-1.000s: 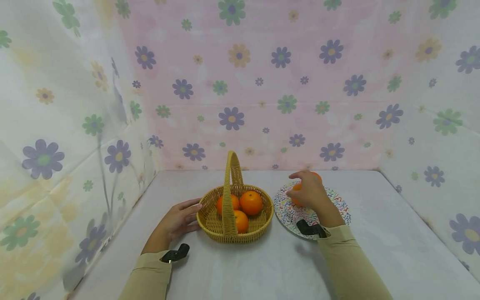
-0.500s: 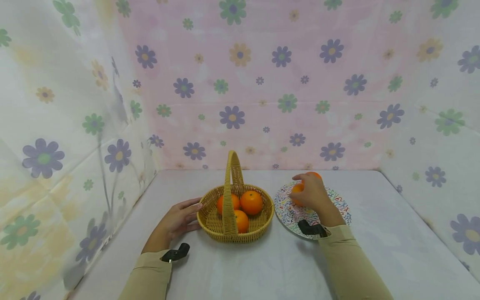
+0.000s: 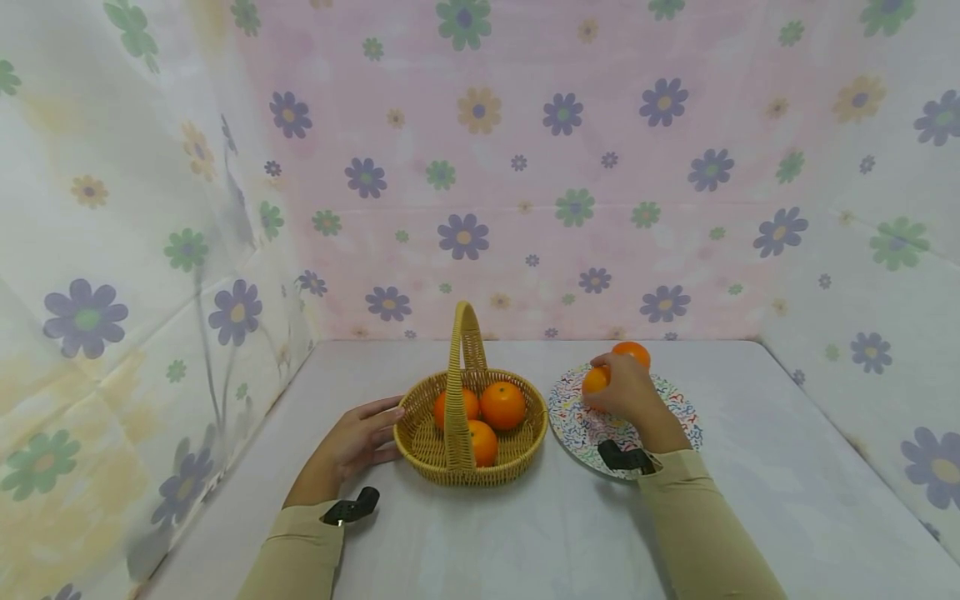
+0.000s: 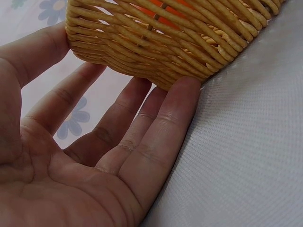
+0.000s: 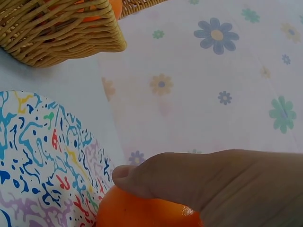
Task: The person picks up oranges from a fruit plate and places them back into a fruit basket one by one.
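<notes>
The person's right hand (image 3: 630,390) holds one orange (image 3: 596,381) at the plate (image 3: 573,429), fingers and thumb bent about its sides in a grip only as wide as the fruit; the thumb lies against the peel, while whether the orange touches the plate cannot be told. The left hand (image 3: 360,437) is spread wide, thumb and fingers apart and loosely extended, fingertips touching the outer wall of the basket (image 3: 495,477) without closing on it. There are five oranges in all: three (image 3: 503,405) inside the basket around its single upright handle (image 3: 454,392), the one in the right hand, and another (image 3: 633,352) just behind that hand, partly hidden, at the plate's far side. One basket and one plate stand side by side on one table (image 3: 480,542).
</notes>
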`<state>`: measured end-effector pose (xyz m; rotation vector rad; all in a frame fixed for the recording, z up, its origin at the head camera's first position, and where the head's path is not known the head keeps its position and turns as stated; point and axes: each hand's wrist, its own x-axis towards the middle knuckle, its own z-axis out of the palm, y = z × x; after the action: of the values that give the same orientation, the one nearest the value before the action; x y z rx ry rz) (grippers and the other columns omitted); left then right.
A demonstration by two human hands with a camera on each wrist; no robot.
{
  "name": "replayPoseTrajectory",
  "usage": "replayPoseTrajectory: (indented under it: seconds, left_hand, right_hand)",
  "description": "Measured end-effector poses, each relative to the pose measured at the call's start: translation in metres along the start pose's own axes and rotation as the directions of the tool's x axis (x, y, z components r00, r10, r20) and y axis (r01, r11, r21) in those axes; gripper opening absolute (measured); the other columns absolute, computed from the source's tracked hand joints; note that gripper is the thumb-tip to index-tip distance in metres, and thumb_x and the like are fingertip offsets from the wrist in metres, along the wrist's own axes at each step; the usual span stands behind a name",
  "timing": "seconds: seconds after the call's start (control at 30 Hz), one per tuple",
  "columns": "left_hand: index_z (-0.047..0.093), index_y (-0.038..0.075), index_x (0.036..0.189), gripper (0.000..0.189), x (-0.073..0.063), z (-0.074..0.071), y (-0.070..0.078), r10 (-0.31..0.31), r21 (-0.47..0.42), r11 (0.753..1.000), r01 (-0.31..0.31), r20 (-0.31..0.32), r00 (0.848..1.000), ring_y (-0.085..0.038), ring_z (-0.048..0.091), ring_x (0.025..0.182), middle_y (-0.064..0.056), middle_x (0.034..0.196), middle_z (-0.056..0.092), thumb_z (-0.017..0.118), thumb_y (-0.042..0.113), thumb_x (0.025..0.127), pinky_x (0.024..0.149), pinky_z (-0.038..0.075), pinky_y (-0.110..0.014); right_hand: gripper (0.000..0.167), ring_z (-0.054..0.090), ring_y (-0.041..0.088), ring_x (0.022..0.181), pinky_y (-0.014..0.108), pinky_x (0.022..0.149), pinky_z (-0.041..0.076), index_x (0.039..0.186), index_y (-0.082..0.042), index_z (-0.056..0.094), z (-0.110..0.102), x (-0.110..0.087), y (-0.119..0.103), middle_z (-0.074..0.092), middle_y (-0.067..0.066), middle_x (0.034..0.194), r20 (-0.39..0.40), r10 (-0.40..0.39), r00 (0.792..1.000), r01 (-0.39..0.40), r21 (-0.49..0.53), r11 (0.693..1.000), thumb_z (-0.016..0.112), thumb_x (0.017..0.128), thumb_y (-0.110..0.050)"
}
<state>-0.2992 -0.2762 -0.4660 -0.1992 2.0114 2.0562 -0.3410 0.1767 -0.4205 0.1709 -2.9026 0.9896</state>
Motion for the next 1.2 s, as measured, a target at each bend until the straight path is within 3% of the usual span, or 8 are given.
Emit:
replayPoseTrajectory:
  seconds: [0.33, 0.53, 0.93, 1.2]
  left_hand:
    - [0.056, 0.015, 0.149, 0.063, -0.001, 0.001, 0.001, 0.003, 0.003, 1.000, -0.003, -0.001, 1.000, -0.026, 0.070, 0.117, -0.011, 0.143, 0.063, 0.078, 0.035, 0.093, 0.093, 0.061, -0.051]
    - [0.057, 0.015, 0.149, 0.063, -0.001, 0.000, 0.001, -0.002, -0.012, 1.000, 0.002, 0.009, 1.000, -0.025, 0.071, 0.116, -0.010, 0.142, 0.064, 0.078, 0.034, 0.093, 0.092, 0.061, -0.052]
    - [0.053, 0.013, 0.152, 0.067, -0.004, -0.002, 0.003, 0.012, -0.014, 1.000, -0.012, 0.034, 0.999, -0.024, 0.069, 0.118, -0.010, 0.144, 0.062, 0.077, 0.035, 0.094, 0.094, 0.060, -0.053]
    - [0.054, 0.013, 0.151, 0.065, -0.004, -0.001, 0.002, 0.009, -0.014, 1.000, -0.009, 0.028, 1.000, -0.024, 0.070, 0.117, -0.009, 0.143, 0.063, 0.077, 0.034, 0.094, 0.094, 0.060, -0.052]
  right_hand:
    - [0.073, 0.059, 0.039, 0.113, 0.059, 0.103, 0.053, 0.138, -0.003, 0.056, 0.002, 0.001, 0.003, 0.063, 0.022, 0.132, 0.002, 0.024, 1.000, -0.024, 0.002, 1.000, 0.091, 0.077, -0.021]
    - [0.078, 0.054, 0.042, 0.117, 0.059, 0.102, 0.053, 0.141, 0.000, 0.054, 0.002, 0.001, 0.002, 0.054, 0.025, 0.135, 0.014, 0.032, 0.999, -0.032, -0.006, 0.999, 0.090, 0.077, -0.025]
    - [0.074, 0.050, 0.044, 0.119, 0.061, 0.100, 0.053, 0.141, -0.003, 0.057, -0.001, 0.001, -0.002, 0.043, 0.029, 0.140, -0.029, -0.008, 1.000, 0.009, 0.008, 1.000, 0.089, 0.078, -0.027]
    - [0.071, 0.054, 0.041, 0.112, 0.058, 0.094, 0.057, 0.138, -0.007, 0.058, -0.004, -0.001, -0.008, 0.046, 0.025, 0.136, -0.065, -0.046, 0.997, 0.048, 0.040, 0.998, 0.088, 0.078, -0.030]
